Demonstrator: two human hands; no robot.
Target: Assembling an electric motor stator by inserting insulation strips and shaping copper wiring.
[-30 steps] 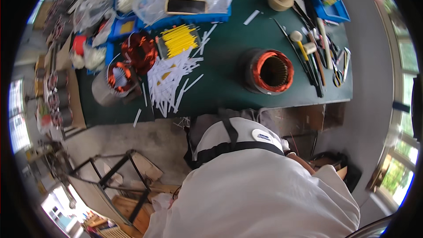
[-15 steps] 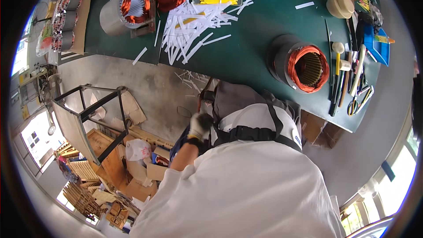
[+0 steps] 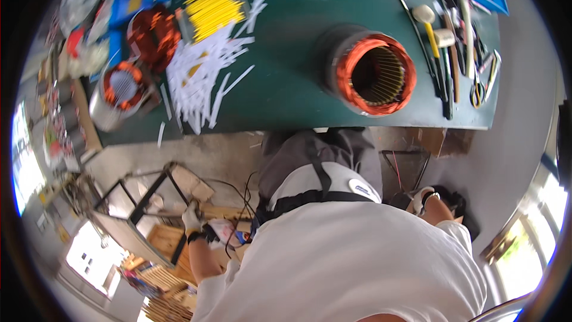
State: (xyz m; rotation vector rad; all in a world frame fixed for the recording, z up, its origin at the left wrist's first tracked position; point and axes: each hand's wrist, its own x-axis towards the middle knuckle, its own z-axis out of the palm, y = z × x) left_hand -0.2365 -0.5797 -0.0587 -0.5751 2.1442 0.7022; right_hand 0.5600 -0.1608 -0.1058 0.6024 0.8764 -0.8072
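My left hand point(image 3: 192, 219), in a pale glove with a dark wristband, is low at the left beside a black metal frame point(image 3: 143, 206); whether it touches the frame is unclear. Down at the right, my gloved right hand point(image 3: 422, 198) is next to a dark object point(image 3: 453, 200) below the table. Its fingers are small and blurred. On the green table point(image 3: 286, 83), in front of me, lies a motor stator point(image 3: 405, 74) with orange-red copper windings and yellow slot liners. Neither hand is at the table.
White paper strips point(image 3: 199, 77) and yellow strips point(image 3: 214, 9) lie at the left, near copper coils point(image 3: 155, 36) and a smaller stator point(image 3: 110, 107). A mallet point(image 3: 424, 15), scissors point(image 3: 477, 92) and other tools line the right edge. Cables point(image 3: 247, 194) hang below the table.
My view has swung so the table looks level and the stator sits farther left. My left hand has moved out to the left, and my right hand has come into view.
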